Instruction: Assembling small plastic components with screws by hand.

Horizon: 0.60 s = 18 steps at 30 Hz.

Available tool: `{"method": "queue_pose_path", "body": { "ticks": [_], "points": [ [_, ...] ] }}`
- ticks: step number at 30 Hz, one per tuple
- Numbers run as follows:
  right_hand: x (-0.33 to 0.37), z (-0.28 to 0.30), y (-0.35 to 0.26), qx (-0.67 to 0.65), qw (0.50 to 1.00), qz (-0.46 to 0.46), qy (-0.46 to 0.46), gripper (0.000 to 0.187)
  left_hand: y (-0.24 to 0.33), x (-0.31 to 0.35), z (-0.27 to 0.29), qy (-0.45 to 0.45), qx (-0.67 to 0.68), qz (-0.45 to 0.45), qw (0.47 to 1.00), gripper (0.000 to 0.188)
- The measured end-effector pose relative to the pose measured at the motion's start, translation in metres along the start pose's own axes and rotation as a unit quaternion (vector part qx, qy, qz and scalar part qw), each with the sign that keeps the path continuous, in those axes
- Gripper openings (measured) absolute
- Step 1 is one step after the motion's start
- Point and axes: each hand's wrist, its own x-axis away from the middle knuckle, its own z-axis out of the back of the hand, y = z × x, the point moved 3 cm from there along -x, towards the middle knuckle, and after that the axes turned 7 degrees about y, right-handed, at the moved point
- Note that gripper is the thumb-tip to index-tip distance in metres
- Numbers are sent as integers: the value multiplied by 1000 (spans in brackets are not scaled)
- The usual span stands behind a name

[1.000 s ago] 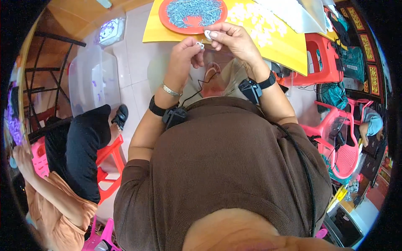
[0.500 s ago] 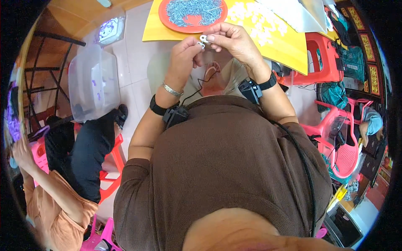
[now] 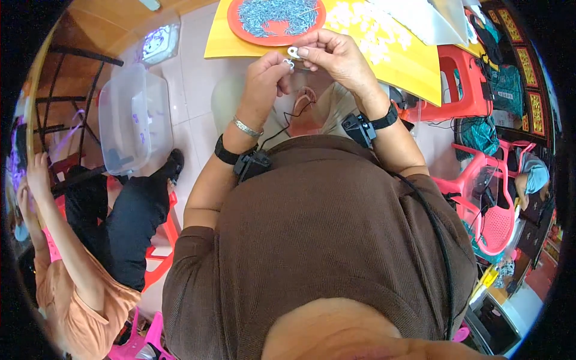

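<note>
White ring piece [image 3: 293, 52]: pinched by fingers [image 3: 315, 56] of right hand [image 3: 339, 60]
Small pale piece [image 3: 289, 63]: pinched by fingers of left hand [image 3: 266, 75]
Red plate [image 3: 276, 41]: on yellow surface [image 3: 420, 75], beyond both hands

left hand [image 3: 269, 75]: pinching | right hand [image 3: 337, 60]: pinching, just beside left | forearms [image 3: 210, 186]: forward, angled inward

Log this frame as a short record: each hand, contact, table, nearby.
Left hand: pinching a small white piece
Right hand: pinching a white ring
Contact: close together; too small to tell if touching
Table: yellow; red plate of blue-grey bits, loose white bits right of it
Nearby: co-worker and clear bin, both left
</note>
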Motion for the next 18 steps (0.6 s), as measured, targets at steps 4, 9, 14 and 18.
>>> {"method": "queue_pose_path", "body": {
  "ticks": [4,9,14,18],
  "points": [
    [2,-2,-6,5,1000,21,-3,18,-1,0,0,4,-11,2,1000,15],
    [3,-2,-5,16,1000,13,3,18,0,1,0,4,-20,-3,1000,15],
    [4,-3,-3,39,999,28,8,18,-2,0,1,6,-25,0,1000,14],
    [4,-3,-3,39,999,27,0,17,0,2,0,9,-22,-7,1000,14]
  ]
}}
